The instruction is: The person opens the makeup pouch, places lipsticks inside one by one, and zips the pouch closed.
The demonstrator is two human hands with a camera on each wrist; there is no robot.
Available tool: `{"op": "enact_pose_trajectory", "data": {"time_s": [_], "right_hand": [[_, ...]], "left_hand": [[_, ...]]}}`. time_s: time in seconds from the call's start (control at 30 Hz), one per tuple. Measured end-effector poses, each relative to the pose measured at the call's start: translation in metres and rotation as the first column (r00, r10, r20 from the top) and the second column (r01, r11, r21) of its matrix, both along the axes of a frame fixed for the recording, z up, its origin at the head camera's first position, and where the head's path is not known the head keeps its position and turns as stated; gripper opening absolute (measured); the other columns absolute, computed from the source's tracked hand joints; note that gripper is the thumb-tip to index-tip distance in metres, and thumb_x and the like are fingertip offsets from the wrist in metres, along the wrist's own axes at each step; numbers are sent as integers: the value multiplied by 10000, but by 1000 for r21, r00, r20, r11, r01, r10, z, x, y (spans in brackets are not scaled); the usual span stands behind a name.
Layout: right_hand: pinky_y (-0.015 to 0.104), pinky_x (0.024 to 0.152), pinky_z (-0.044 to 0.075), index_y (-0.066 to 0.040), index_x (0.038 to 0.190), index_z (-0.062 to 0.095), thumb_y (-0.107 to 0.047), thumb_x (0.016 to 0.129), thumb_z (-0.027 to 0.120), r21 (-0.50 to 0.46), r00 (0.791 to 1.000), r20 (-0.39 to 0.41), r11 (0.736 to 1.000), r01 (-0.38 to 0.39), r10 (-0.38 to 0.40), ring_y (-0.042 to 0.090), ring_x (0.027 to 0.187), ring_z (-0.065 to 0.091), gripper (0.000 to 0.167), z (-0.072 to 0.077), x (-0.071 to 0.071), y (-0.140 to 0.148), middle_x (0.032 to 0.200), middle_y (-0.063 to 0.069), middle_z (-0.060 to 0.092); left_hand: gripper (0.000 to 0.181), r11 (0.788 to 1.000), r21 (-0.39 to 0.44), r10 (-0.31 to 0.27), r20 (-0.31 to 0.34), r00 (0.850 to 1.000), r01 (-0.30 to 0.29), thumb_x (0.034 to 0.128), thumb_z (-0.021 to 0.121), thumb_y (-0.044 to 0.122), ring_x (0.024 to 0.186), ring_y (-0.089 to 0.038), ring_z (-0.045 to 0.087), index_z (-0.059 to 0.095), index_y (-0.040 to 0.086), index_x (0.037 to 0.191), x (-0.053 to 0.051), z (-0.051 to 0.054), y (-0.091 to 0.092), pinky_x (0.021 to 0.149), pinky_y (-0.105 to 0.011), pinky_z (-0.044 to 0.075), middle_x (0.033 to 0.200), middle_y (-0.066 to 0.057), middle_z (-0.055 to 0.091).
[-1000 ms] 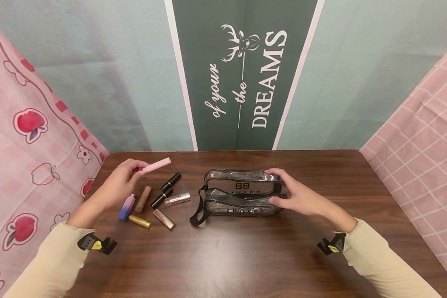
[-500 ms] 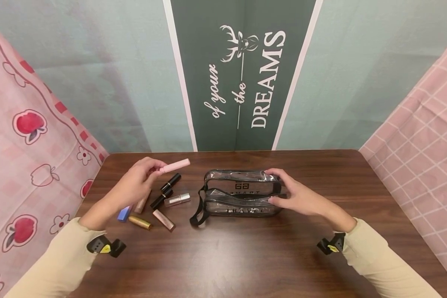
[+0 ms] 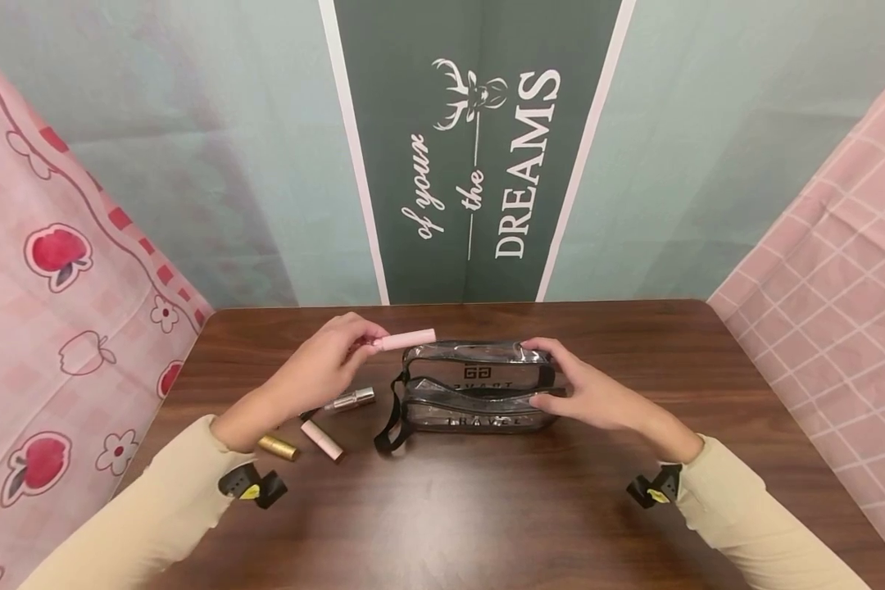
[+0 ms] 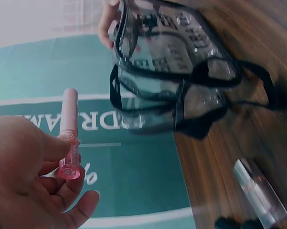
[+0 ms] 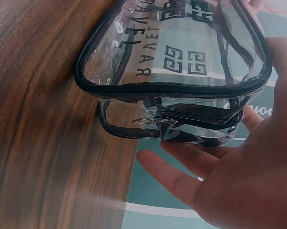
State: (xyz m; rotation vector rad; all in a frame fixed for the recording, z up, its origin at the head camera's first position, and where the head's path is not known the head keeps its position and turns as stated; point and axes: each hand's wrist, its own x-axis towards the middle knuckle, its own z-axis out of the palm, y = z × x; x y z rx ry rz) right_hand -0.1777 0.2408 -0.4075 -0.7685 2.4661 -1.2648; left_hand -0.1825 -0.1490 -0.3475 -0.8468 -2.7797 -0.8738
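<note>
A pale pink lip gloss tube is pinched between the thumb and fingers of my left hand, at the top left corner of the pouch. In the left wrist view, the lip gloss shows a clear pink lower end. The clear toiletry pouch has black trim and stands unzipped on the table, its top parted. My right hand grips the pouch's right end, thumb on the near edge and fingers on the far edge. The right wrist view shows the zipper pull on that end.
Left of the pouch lie a silver-capped clear tube, a rose-coloured tube and a gold tube. My left hand and forearm cover other tubes. A black strap loop sticks out from the pouch's left end onto the wooden table.
My left hand has carried the lip gloss rightward from above the loose tubes to the pouch's left edge. My right hand has kept its grip on the pouch.
</note>
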Motion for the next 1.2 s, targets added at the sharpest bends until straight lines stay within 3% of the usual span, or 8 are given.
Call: {"op": "enact_pose_trajectory", "data": {"time_s": [0.4,0.63,0.8,1.03,1.2], "right_hand": [[320,815,566,-182,1510,309,-147,938,748,-32,1000,4,999,-2,2,403,1102,590,722,-3,1,0,1338,260,491],[318,811,567,-190,1508,312,-153,934,754,-25,1000,-6,1000,2,-2,374,1097,601,725,-4,1,0,1327,258,500],[319,802,566,-188,1507,314,-160,929,758,-14,1000,-12,1000,13,-13,360,1094,603,730,-3,2,0,1314,261,512],[316,828,562,-192,1511,307,-162,932,755,-17,1000,-2,1000,4,-4,391,1100,594,732,-3,3,-3,1321,262,504],[318,835,560,-185,1510,306,-144,929,755,-32,1000,1,999,0,1,416,1120,578,735,-3,4,-4,1328,279,489]], "left_hand": [[118,996,-6,-93,-50,994,93,990,657,79,862,-169,508,709,61,1095,1,4,39,769,-338,453,961,-15,621],[122,992,0,-123,-30,992,123,990,659,81,840,-158,520,707,44,1096,0,2,55,768,-320,465,956,-23,615],[150,990,-45,-136,-16,991,135,993,656,85,852,-156,536,711,43,1127,-1,3,67,779,-313,475,970,-24,624],[139,988,-54,-146,8,989,147,996,658,100,834,-139,529,710,53,1115,0,-4,77,757,-288,466,943,-5,609],[134,984,-72,-161,-14,987,160,992,671,125,814,-127,530,717,66,1103,0,-12,81,738,-278,461,920,9,610]]}}
